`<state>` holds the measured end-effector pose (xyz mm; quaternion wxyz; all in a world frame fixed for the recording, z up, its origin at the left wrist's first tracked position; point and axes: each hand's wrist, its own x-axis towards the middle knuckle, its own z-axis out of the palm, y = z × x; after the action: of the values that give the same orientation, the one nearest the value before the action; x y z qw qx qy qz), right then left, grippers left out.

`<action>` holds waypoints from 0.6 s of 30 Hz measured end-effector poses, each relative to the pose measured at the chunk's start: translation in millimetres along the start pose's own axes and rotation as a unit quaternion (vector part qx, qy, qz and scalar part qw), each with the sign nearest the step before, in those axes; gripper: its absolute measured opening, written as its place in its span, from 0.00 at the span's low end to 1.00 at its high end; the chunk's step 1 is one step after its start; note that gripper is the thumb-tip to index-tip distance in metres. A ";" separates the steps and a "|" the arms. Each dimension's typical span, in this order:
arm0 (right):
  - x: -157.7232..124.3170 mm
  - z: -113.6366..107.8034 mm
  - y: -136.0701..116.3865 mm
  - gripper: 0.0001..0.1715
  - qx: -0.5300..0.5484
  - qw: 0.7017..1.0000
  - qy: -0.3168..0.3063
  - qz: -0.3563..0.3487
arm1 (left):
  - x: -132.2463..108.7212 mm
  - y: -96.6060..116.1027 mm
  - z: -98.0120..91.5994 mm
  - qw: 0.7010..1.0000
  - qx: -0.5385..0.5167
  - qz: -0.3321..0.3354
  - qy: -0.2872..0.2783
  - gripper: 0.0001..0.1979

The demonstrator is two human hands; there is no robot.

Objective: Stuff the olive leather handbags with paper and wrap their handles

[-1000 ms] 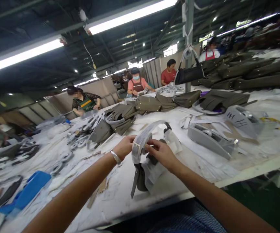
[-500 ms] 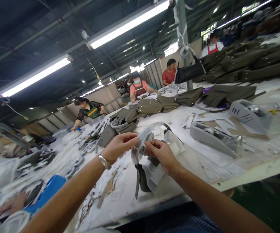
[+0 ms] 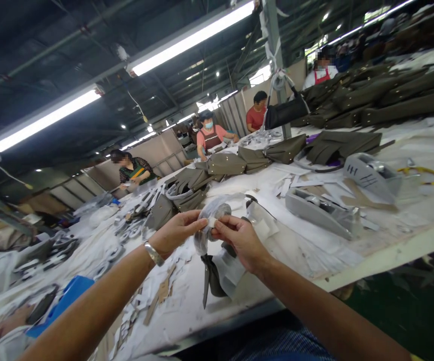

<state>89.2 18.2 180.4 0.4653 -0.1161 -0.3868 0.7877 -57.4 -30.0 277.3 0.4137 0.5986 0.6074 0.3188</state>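
Note:
A curved bag handle (image 3: 200, 244), wrapped in whitish translucent film, arches up between my hands. My left hand (image 3: 177, 231) pinches it from the left, thumb and fingers closed. From the right, my right hand (image 3: 244, 241) also pinches the handle, its fingertips almost meeting my left ones. A small white piece (image 3: 212, 221) shows between the fingertips; I cannot tell whether it is tape or paper. Below hangs a dark olive bag part (image 3: 213, 281) with translucent wrapping (image 3: 234, 273) beside it, resting at the table's near edge.
Two grey tape dispensers (image 3: 316, 210) stand to the right, near yellow-handled scissors (image 3: 427, 175). Olive bags (image 3: 226, 164) lie in a row behind my hands. Cardboard scraps (image 3: 160, 291) litter the near left, beside a blue object (image 3: 64, 303) and another person's hand (image 3: 11, 321). Co-workers work across the table.
My hands have drawn closer together on the handle. The film strip that stretched up to the right now curls close around it. The view has shifted slightly.

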 end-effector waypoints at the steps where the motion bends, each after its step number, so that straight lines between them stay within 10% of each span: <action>1: 1.4 -1.2 -0.2 0.22 -0.014 1.000 -0.003 -0.009 | -0.4 -1.5 0.7 1.000 0.002 -0.001 -0.017 0.24; 10: 1.7 -41.3 -32.9 0.06 -0.415 0.883 -0.050 -0.213 | -0.9 -23.0 0.6 0.997 0.012 -0.014 0.071 0.22; 18: -36.3 -168.1 -61.0 0.16 -0.544 0.829 0.042 -0.120 | -12.7 -11.6 -14.3 0.952 -0.063 -0.083 0.287 0.36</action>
<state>239.2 88.9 104.5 0.4331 -0.3360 -0.7441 0.3819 -76.2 -41.9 275.1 0.2833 0.4018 0.7271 0.4791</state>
